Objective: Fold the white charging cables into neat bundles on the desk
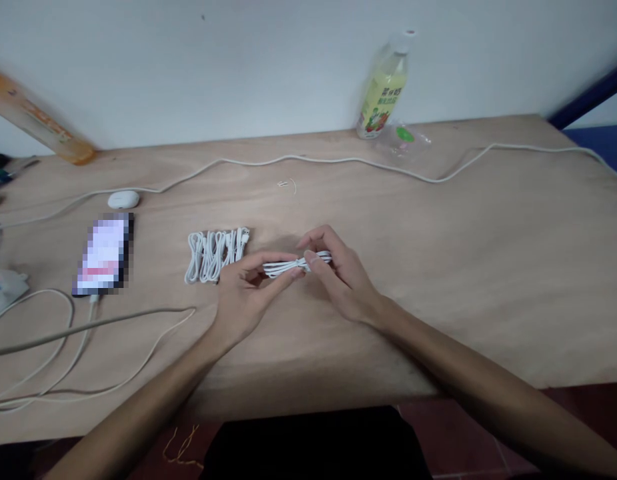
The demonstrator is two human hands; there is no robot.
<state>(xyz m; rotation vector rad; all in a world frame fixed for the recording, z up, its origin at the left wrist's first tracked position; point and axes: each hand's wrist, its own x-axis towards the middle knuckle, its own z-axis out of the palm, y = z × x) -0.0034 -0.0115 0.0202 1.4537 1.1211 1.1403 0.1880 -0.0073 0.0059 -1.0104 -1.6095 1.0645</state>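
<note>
Above the table's middle, a coiled white cable (278, 268) is held level between my two hands. My left hand (243, 293) pinches its left part between thumb and fingers. On the other end, my right hand (345, 277) closes its thumb and fingers near the middle, where the strands are drawn together; whether a tie sits there is hard to make out. Just left of my left hand lies a row of several coiled white cables (213, 253), side by side on the wooden table (463, 287). My left hand partly covers the row's right end.
A phone (104, 253) with a cable plugged in and a white earbud case (123, 199) lie left. A long white cord (328, 160) crosses the back. A labelled drink bottle (383, 90) and an orange bottle (43, 123) lean by the wall. Small white bits (288, 185) lie mid-table.
</note>
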